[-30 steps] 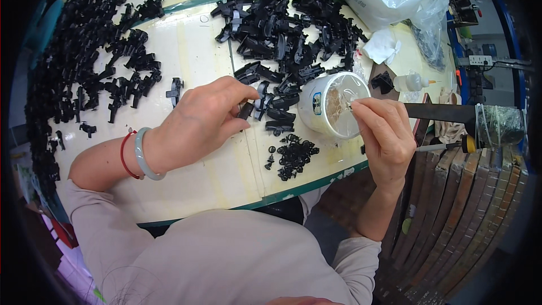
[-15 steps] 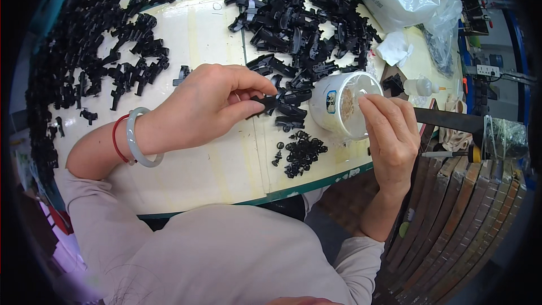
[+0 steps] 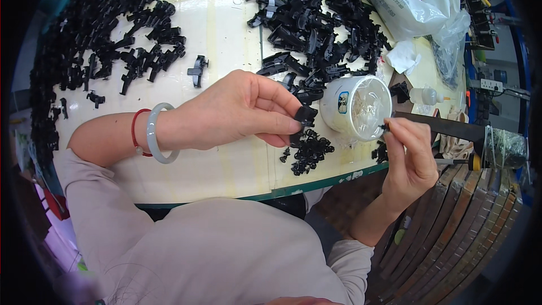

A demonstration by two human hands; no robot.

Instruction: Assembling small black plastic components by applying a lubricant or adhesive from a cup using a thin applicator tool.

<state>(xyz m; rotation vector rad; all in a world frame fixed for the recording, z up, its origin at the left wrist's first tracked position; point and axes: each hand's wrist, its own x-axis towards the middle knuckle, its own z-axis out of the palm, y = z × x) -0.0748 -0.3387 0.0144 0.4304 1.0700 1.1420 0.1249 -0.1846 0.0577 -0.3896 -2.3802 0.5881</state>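
Drawn back toward the body over the past second, the left hand has come away from the heap of black plastic fittings, while the right hand has slid from the tub's mouth to its near right edge. Thumb and fingers of the left pinch one black fitting, held out just over a cluster of small black clips and hiding part of it from where I stand. The right presses thumb and forefinger on a tiny dark piece, too small to identify; whether the fingertips touch the rim, I cannot tell.

Between the two hands sits the white tub, tilted toward the right hand, clear film at its mouth, blocking the way from the right hand to the fittings behind. Across the cream worktable, a larger spread of black fittings crowds the left side, with one lone fitting lying just beyond the left wrist. Behind the tub lie crumpled white paper and a bulging white plastic bag; a small translucent bottle and a dark bar flank its right, the bar passing behind the right hand.
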